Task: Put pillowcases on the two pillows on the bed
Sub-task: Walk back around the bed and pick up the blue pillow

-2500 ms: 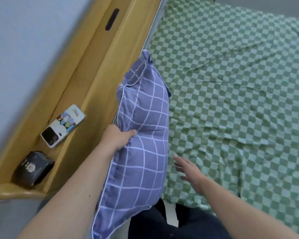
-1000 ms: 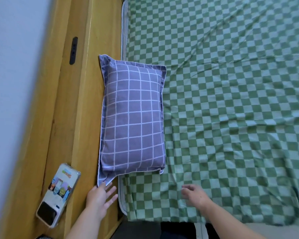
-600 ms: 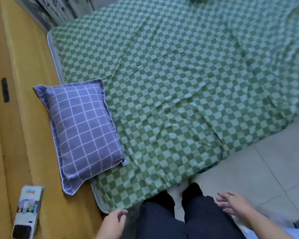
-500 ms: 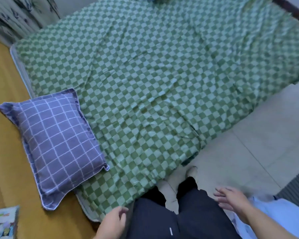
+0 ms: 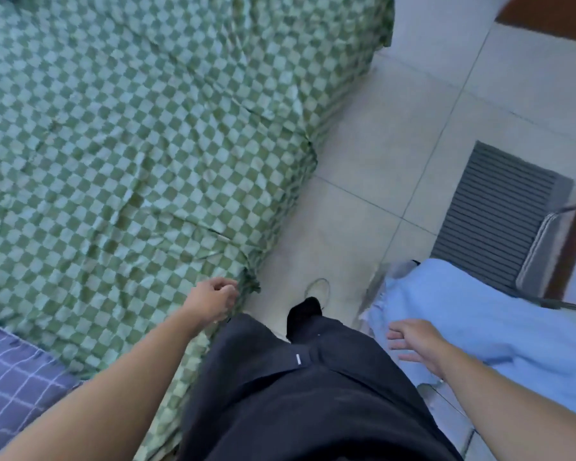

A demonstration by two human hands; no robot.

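A: Looking down from the head view, the covered pillow (image 5: 17,390), purple with a white grid, lies at the lower left of the frame on the green checked bed (image 5: 140,134). The left hand (image 5: 213,299) hangs near the bed's edge at centre, fingers loosely curled, holding nothing

B: And the right hand (image 5: 414,344)?

A: Lower right, fingers relaxed and apart, empty, just over a pale blue fabric (image 5: 499,331) piled there beside the dark trousers (image 5: 300,387). Whether that is a bare pillow or a pillowcase, I cannot tell

B: So what might go wrong?

A: I judge one pillow done and one still to do. The blue heap sits off the bed above the tiled floor (image 5: 396,161); a one-handed grab could let a corner drag on the tiles. A grey mat (image 5: 499,211) and a metal frame (image 5: 546,261) stand close at right, so a trailing edge could snag there
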